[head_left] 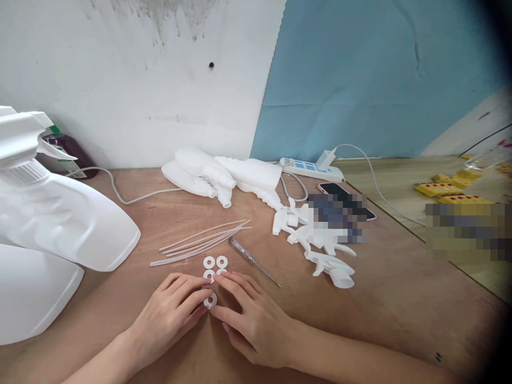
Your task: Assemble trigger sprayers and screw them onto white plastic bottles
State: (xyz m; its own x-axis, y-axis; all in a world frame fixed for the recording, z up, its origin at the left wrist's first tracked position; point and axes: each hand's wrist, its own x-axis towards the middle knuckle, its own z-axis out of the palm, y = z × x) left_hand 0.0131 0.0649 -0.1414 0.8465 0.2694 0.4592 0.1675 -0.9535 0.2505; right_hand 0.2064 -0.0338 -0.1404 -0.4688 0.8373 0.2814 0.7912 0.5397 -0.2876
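Low over the table, the fingertips of my left hand (176, 304) close around the edge of a white ring-shaped washer (210, 300). One fingertip of my right hand (256, 320) touches that washer's near edge. The right hand's fingers are spread, with others reaching to the washers just beyond. Two more washers there are partly covered by fingertips. Behind them lie another flat white washer (209, 262) and a matching washer (222, 262), side by side. Thin white tubes (200, 245) rest farther back, left of a clear-handled screwdriver (254, 261).
Large white spray bottles (68, 213) lean in at the left, before a dark bottle (68, 152). White empty bottles (220, 173) lie by the wall. Spray trigger heads (328, 264), a phone (360, 205) and a power strip (312, 168) are at the right.
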